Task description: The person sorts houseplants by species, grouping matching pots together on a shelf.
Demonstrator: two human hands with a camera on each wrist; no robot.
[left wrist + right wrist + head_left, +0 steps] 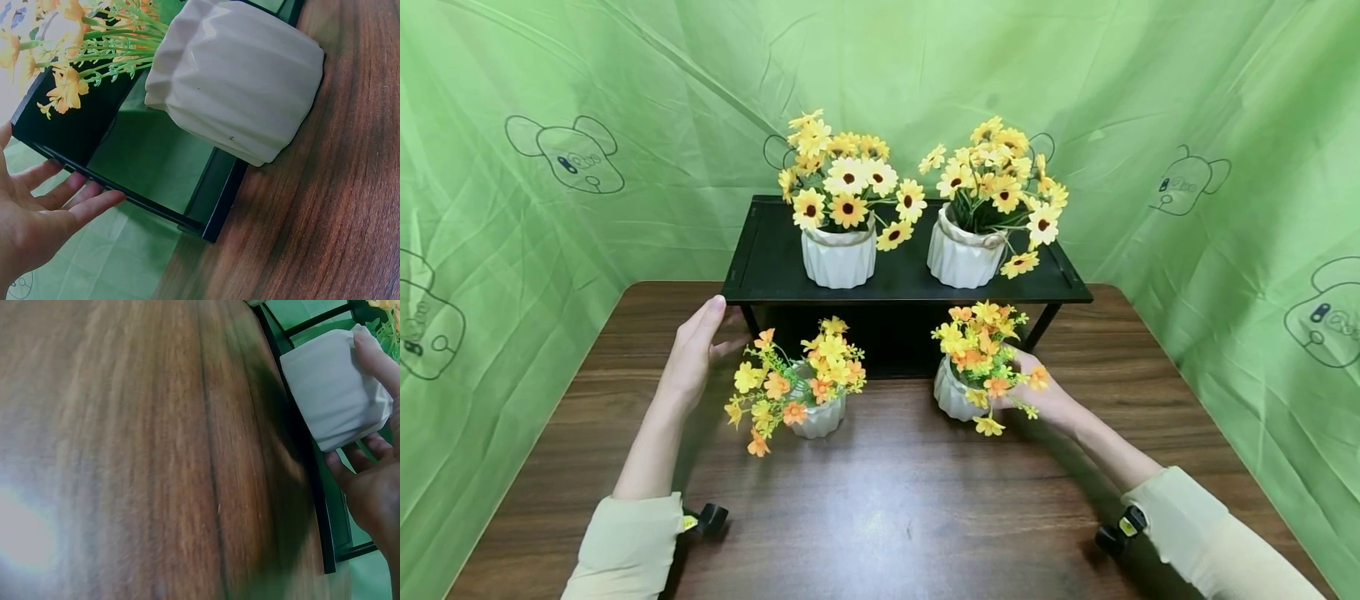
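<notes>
Right hand (1048, 398), lower right of centre in the head view, wraps its fingers round the small white ribbed ceramic pot of orange and yellow artificial flowers (958, 392); the right wrist view shows the thumb on the pot's upper edge and the fingers (350, 464) curled under its side. Grip is from the right flank, probably because the blooms spill over the rim and leave only the pot wall free to hold. Cannot tell whether the pot rests on the dark wood-grain tabletop (910, 500) or is lifted a little off it.

Left hand (696, 354), left of centre, is open with fingers straight and slightly spread, holding nothing. It sits just beside a second white ribbed pot of orange and yellow flowers (816, 412), palm turned toward it, apart from the sprays. In the left wrist view the fingertips (94, 203) lie near the edge of the black metal two-tier shelf (775, 250); whether they touch it is unclear.

Both small pots stand in front of the shelf's open lower tier, well apart from each other.

On the shelf's top, two larger white pots of yellow and white daisies (842, 217) (977, 225) stand side by side, near the middle, upright. Green cloth with bear outlines (565, 154) hangs behind and to both sides.
</notes>
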